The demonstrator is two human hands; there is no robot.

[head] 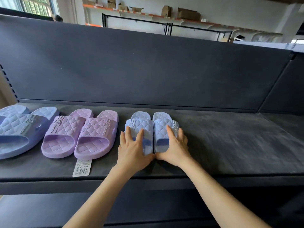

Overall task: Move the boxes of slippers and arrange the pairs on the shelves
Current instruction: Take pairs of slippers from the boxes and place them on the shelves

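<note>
Pale-blue quilted rubber slippers (pixel 162 127) lie under both hands. The left hand (pixel 133 150) and right hand (pixel 174 148) rest flat, fingers spread over the straps and thumbs meeting at the heels, seemingly squaring the pair. It sits near the dark shelf's (pixel 230 142) front edge, beside a lilac quilted pair (pixel 82 134) with a barcode tag (pixel 82 167). A darker blue pair (pixel 19 129) lies at the left edge.

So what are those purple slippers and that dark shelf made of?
The purple slippers look like soft moulded foam or rubber, matte, the quilting moulded in. The shelf seems dark painted metal, dull finish, thin straight edge; not certain.
</note>
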